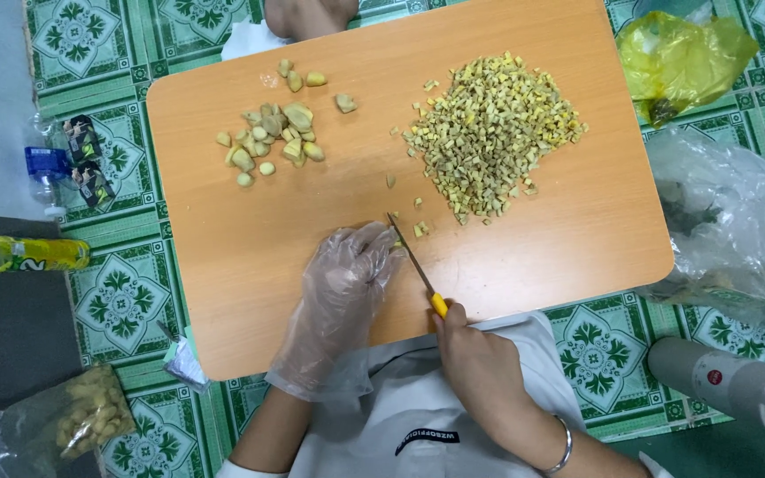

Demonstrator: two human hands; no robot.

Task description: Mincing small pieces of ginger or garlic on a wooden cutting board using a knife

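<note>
The right hand (480, 363) holds a knife (416, 263), and its blade points up and left across the board (223, 265). The gloved left hand (343, 283) presses its curled fingers down just beside the blade, holding something I cannot see. A small cut piece (421, 229) lies just right of the blade.

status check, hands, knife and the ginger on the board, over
Left hand gloved, pinning a piece at the blade. Right hand grips yellow-handled knife. Diced pile and uncut chunks sit apart, clear.

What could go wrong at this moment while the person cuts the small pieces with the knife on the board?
The knife blade runs right beside the gloved left hand fingertips, so a slip could probably cut them. The right hand grips low on the yellow handle. Some diced pieces lie scattered loose and might roll off the board.
</note>
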